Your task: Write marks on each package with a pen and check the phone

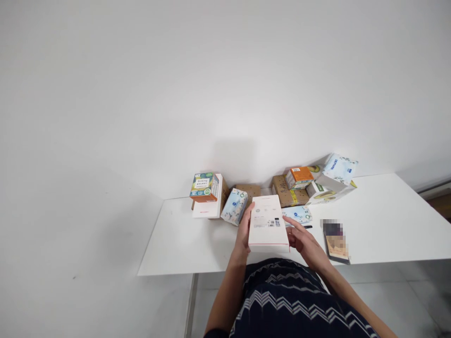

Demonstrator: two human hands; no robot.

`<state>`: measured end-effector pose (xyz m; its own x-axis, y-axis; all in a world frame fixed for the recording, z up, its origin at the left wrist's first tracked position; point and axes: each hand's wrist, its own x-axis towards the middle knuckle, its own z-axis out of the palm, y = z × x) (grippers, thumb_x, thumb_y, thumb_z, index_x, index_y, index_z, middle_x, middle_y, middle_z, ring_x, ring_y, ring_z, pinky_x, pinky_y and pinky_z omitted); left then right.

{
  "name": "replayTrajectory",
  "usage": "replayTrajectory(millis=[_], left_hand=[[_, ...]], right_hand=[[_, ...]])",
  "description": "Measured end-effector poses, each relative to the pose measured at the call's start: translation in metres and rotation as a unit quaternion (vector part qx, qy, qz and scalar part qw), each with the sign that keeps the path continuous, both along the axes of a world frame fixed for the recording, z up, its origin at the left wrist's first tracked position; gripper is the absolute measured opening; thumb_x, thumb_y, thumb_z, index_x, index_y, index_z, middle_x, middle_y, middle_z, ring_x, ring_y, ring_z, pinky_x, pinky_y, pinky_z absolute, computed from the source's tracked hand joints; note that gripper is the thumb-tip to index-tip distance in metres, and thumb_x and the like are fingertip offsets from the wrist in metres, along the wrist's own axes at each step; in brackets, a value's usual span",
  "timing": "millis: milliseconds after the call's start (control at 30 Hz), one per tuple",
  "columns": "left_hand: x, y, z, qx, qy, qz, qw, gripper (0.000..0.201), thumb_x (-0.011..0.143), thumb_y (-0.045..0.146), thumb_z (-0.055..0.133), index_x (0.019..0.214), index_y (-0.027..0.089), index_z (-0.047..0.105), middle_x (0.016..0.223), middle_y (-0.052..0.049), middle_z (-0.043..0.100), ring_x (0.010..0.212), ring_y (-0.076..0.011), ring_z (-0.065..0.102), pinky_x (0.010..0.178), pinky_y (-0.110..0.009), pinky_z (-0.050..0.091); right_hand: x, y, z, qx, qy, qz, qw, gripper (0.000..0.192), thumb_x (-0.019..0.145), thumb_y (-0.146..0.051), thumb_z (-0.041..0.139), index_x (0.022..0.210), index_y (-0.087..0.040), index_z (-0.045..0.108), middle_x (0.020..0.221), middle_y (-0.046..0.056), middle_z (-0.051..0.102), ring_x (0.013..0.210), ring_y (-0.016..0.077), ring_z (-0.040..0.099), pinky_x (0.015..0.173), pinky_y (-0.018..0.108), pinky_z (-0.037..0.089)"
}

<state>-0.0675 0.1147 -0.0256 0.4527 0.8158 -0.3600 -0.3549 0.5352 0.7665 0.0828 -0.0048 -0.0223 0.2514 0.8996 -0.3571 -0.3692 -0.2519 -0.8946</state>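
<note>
A white box (268,225) with small printing, barcodes and thin red edge lines is held over the table's front part, in front of my body. My left hand (244,231) grips its left side, the thumb along the upper edge. On the other side, my right hand (302,238) has its index finger stretched against the box's right edge and its other fingers curled by the lower right corner. Just left of the box leans a blue-white tissue pack (235,206). Another tissue pack (298,214) lies flat behind my right hand, beside a dark pen-like stick (307,227).
Left stands a green-orange carton (203,187) on a white box (206,210). Behind are cardboard boxes (282,192), a small orange box (300,176), an avocado-printed carton (326,195) and a tilted tissue pack (340,169). A phone-like object (336,241), partly blurred, lies right on the white table (394,225).
</note>
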Motion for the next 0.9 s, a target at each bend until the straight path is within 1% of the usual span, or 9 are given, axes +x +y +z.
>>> replayTrajectory(millis=[133, 233, 367, 467, 533, 633, 733, 833, 900], left_hand=[[-0.004, 0.002, -0.004, -0.037, -0.025, -0.029, 0.999, 0.058, 0.078, 0.061, 0.060, 0.118, 0.019, 0.064, 0.120, -0.010, 0.067, 0.114, -0.0296, 0.060, 0.091, -0.040, 0.050], [-0.010, 0.002, -0.008, -0.049, -0.029, -0.127, 0.990, 0.068, 0.077, 0.065, 0.055, 0.129, 0.022, 0.053, 0.116, -0.013, 0.068, 0.093, -0.0296, 0.069, 0.072, -0.041, 0.054], [-0.015, 0.000, -0.010, 0.002, 0.013, -0.244, 0.970, 0.071, 0.074, 0.045, 0.068, 0.135, 0.022, 0.043, 0.107, -0.015, 0.072, 0.085, -0.0254, 0.071, 0.067, -0.033, 0.052], [-0.016, -0.001, -0.010, 0.057, 0.073, -0.279, 0.956, 0.062, 0.076, 0.042, 0.069, 0.130, 0.018, 0.049, 0.080, -0.010, 0.074, 0.064, -0.0190, 0.068, 0.060, -0.027, 0.048], [-0.016, 0.000, -0.010, 0.093, 0.107, -0.301, 0.943, 0.056, 0.078, 0.049, 0.065, 0.122, 0.014, 0.056, 0.054, -0.001, 0.064, 0.045, -0.0132, 0.055, 0.050, -0.024, 0.040], [-0.016, 0.003, -0.009, 0.147, 0.133, -0.275, 0.941, 0.043, 0.077, 0.054, 0.065, 0.091, 0.013, 0.067, 0.045, 0.006, 0.046, 0.041, -0.0069, 0.035, 0.046, -0.022, 0.025], [-0.015, 0.004, -0.006, 0.154, 0.141, -0.203, 0.957, 0.045, 0.077, 0.056, 0.064, 0.061, 0.014, 0.059, 0.049, 0.006, 0.041, 0.048, -0.0068, 0.031, 0.049, -0.023, 0.022], [-0.011, 0.002, -0.004, 0.096, 0.106, -0.152, 0.978, 0.049, 0.076, 0.056, 0.065, 0.053, 0.014, 0.054, 0.050, 0.004, 0.044, 0.050, -0.0074, 0.035, 0.050, -0.024, 0.026], [-0.008, -0.001, -0.004, 0.042, 0.056, -0.133, 0.989, 0.041, 0.072, 0.052, 0.071, 0.063, 0.013, 0.062, 0.055, 0.002, 0.054, 0.051, -0.0089, 0.043, 0.053, -0.024, 0.034]], right_hand=[[0.005, 0.000, 0.010, 0.042, -0.056, 0.015, 0.997, 0.056, 0.082, -0.037, 0.062, 0.136, -0.028, 0.050, 0.088, 0.001, 0.066, 0.070, 0.0173, 0.056, 0.071, 0.033, 0.044], [0.011, 0.003, 0.016, 0.055, -0.099, 0.009, 0.994, 0.057, 0.083, -0.042, 0.062, 0.136, -0.026, 0.046, 0.071, -0.002, 0.061, 0.065, 0.0170, 0.054, 0.069, 0.033, 0.044], [0.020, 0.009, 0.013, 0.026, -0.191, -0.041, 0.980, 0.040, 0.082, -0.048, 0.063, 0.111, -0.021, 0.060, 0.056, -0.006, 0.047, 0.052, 0.0134, 0.040, 0.053, 0.029, 0.034], [0.025, 0.012, 0.009, 0.010, -0.245, -0.085, 0.966, 0.039, 0.077, -0.050, 0.068, 0.101, -0.020, 0.063, 0.054, -0.007, 0.041, 0.052, 0.0125, 0.036, 0.052, 0.028, 0.033], [0.028, 0.013, 0.008, 0.007, -0.259, -0.109, 0.960, 0.042, 0.074, -0.052, 0.070, 0.100, -0.019, 0.066, 0.058, -0.006, 0.045, 0.055, 0.0133, 0.040, 0.055, 0.029, 0.037], [0.033, 0.012, 0.007, -0.005, -0.254, -0.116, 0.960, 0.043, 0.074, -0.056, 0.068, 0.099, -0.020, 0.070, 0.072, 0.001, 0.060, 0.068, 0.0179, 0.052, 0.066, 0.032, 0.046], [0.034, 0.010, 0.004, -0.015, -0.209, -0.094, 0.973, 0.045, 0.079, -0.059, 0.061, 0.102, -0.022, 0.073, 0.095, 0.007, 0.070, 0.083, 0.0230, 0.059, 0.076, 0.036, 0.050], [0.029, 0.007, 0.000, 0.001, -0.125, -0.051, 0.991, 0.046, 0.083, -0.059, 0.057, 0.109, -0.023, 0.072, 0.101, 0.008, 0.072, 0.089, 0.0246, 0.063, 0.081, 0.039, 0.051], [0.023, 0.006, -0.001, 0.008, -0.078, -0.021, 0.997, 0.046, 0.084, -0.057, 0.057, 0.116, -0.025, 0.069, 0.099, 0.007, 0.073, 0.090, 0.0253, 0.064, 0.081, 0.040, 0.052]])
